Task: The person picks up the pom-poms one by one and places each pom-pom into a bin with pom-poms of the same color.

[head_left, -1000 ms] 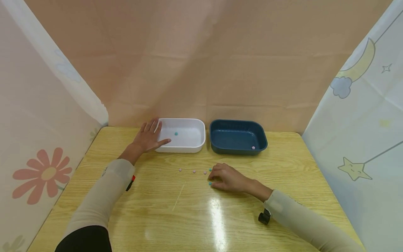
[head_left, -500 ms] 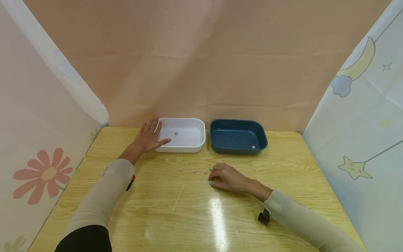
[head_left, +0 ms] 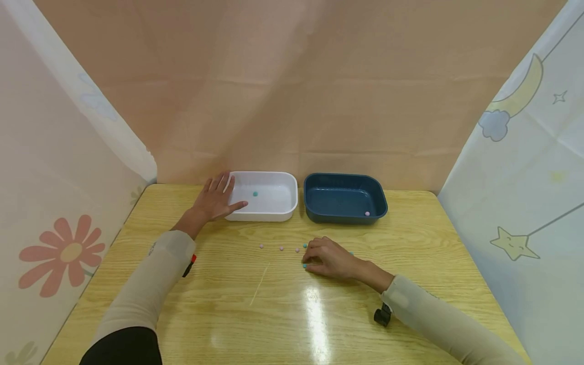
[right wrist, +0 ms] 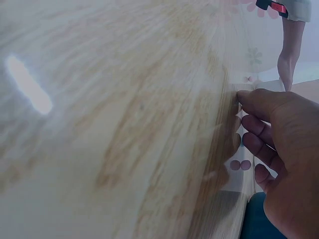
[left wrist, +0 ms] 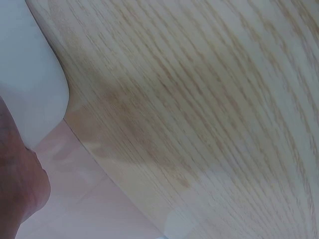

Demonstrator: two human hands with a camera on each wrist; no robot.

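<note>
Touching the white tray [head_left: 274,217], the left hand [head_left: 213,201] spreads its fingers; the right hand [head_left: 330,257] curls at a turquoise pellet [head_left: 304,265] on the table [head_left: 223,289], pinch indeterminable; sleeve print [head_left: 152,247] illegible.

A white tray [head_left: 262,217], a navy tray [head_left: 342,219], pink pieces [head_left: 281,248] and turquoise pieces [head_left: 255,194] are seen. The yellow tabletop [head_left: 219,314] is streaked with grain.

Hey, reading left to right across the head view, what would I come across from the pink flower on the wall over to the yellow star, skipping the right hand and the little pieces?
Pink flower, left hand, white tray, dark blue tray, yellow star.
</note>
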